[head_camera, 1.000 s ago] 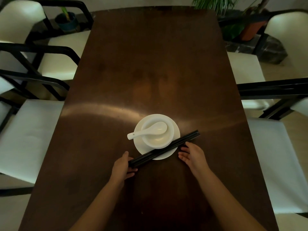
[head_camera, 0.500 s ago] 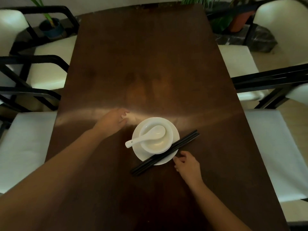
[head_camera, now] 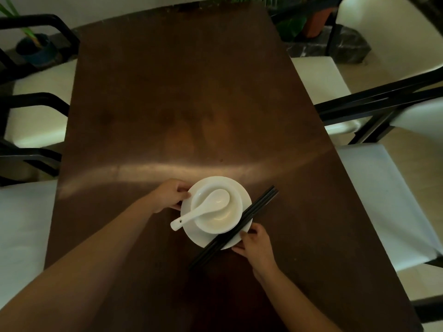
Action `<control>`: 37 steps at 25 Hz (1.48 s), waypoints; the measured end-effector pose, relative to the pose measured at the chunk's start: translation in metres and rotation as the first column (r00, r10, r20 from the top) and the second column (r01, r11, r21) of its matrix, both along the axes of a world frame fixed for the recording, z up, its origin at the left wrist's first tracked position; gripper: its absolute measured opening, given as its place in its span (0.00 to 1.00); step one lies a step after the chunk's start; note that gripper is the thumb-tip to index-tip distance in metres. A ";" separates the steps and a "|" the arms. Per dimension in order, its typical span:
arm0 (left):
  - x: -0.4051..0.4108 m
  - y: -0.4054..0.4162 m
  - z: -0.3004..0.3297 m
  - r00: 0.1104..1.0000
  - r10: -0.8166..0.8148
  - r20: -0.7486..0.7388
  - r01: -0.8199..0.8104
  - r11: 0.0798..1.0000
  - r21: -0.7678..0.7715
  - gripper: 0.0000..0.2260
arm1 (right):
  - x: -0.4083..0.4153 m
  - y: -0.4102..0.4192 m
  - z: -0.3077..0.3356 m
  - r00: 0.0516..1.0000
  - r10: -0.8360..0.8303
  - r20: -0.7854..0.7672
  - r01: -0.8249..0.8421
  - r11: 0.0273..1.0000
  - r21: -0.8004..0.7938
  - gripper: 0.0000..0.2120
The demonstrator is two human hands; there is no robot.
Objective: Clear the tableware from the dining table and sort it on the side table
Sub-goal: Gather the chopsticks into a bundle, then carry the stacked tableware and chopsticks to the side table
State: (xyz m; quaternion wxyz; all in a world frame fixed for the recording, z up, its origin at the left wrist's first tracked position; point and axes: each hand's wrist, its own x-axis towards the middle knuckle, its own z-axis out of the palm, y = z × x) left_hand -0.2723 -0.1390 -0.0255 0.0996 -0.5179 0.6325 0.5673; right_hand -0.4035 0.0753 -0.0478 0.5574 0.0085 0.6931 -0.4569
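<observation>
Plate (head_camera: 206, 238) hides both hands' fingers (head_camera: 242, 243) beneath its rim

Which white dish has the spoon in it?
The bowl. The spoon rests inside it, while the plate underneath only carries the bowl and black chopsticks.

Single view, head-worn: looks forward and steeply down along dining table (head_camera: 191, 104), close above both hands gripping plate (head_camera: 199, 236); chairs (head_camera: 393, 200) flank edges.
</observation>
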 end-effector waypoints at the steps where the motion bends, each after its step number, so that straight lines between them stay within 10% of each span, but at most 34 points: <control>1: 0.001 0.003 -0.001 1.000 0.028 -0.009 -0.028 1.000 0.013 0.13 | -0.003 0.000 0.000 1.000 -0.007 0.002 0.008 1.000 -0.008 0.10; 19: -0.015 0.104 0.009 0.966 0.221 -0.135 -0.210 0.973 0.093 0.13 | -0.070 0.076 0.026 0.984 0.150 -0.092 -0.156 0.986 -0.055 0.11; 37: -0.194 0.340 0.104 0.959 -0.032 -0.280 0.072 0.989 0.131 0.16 | -0.190 0.366 0.120 0.954 -0.154 -0.256 0.126 0.984 -0.125 0.09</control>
